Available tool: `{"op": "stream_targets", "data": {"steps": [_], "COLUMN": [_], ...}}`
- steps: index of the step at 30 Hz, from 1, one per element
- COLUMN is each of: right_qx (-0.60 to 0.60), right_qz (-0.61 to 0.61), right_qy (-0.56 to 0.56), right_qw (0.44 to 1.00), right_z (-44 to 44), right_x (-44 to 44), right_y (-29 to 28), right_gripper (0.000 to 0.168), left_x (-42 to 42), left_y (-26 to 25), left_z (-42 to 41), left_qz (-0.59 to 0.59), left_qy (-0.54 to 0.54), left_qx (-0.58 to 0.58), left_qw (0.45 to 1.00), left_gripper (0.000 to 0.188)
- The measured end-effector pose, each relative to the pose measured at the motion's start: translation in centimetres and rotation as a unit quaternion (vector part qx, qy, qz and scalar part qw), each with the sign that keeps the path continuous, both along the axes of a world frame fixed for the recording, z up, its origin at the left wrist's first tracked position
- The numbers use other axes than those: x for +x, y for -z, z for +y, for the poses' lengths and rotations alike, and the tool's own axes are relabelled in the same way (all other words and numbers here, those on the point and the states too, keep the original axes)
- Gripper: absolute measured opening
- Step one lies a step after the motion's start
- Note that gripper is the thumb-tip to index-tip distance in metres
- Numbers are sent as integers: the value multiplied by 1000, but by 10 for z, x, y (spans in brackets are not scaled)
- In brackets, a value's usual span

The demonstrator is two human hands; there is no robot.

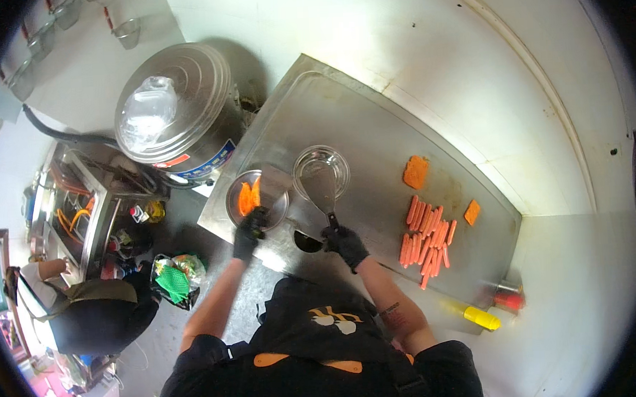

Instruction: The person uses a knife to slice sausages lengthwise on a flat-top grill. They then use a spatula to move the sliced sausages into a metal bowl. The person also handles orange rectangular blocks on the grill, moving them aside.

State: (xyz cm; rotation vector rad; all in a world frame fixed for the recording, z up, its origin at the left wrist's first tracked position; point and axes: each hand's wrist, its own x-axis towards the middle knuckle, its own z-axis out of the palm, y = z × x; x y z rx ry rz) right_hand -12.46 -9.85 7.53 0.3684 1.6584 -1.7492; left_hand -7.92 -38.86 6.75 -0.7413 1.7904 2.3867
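My left hand [252,231], in a black glove, is at the near rim of a round metal bowl [283,215]. Its fingers are beside the orange food pieces [246,198] in that bowl; whether they grip anything is unclear. My right hand [346,246], also gloved in black, is closed around the dark handle of a broad metal spatula [318,187]. The spatula's blade lies over a stack of metal bowls [339,162]. On the steel table [357,126], to the right, several pink sausages [428,230] are spread in a loose group.
Two flat orange pieces [416,172] [472,212] lie near the sausages. A large lidded metal pot [204,91] stands left of the table. A yellow object [482,317] is by the right end. Bags [174,281] sit on the floor near another person [87,324].
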Motion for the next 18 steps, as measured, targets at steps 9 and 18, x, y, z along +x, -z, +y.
{"op": "stream_targets", "data": {"steps": [9,18], "right_qx": [-42,100], "right_qz": [-62,-8], "right_qy": [253,304], "right_qw": [964,947], "right_z": [4,180], "right_x": [-1,138], "right_y": [-12,15], "right_gripper": [26,27], "left_x": [-7,-113], "left_y": [86,179], "left_z": [133,114], "left_qz": [229,-184], "left_qy": [359,112], "left_qx": [-453,46], "left_qw": [783,975], "left_gripper": [37,34]}}
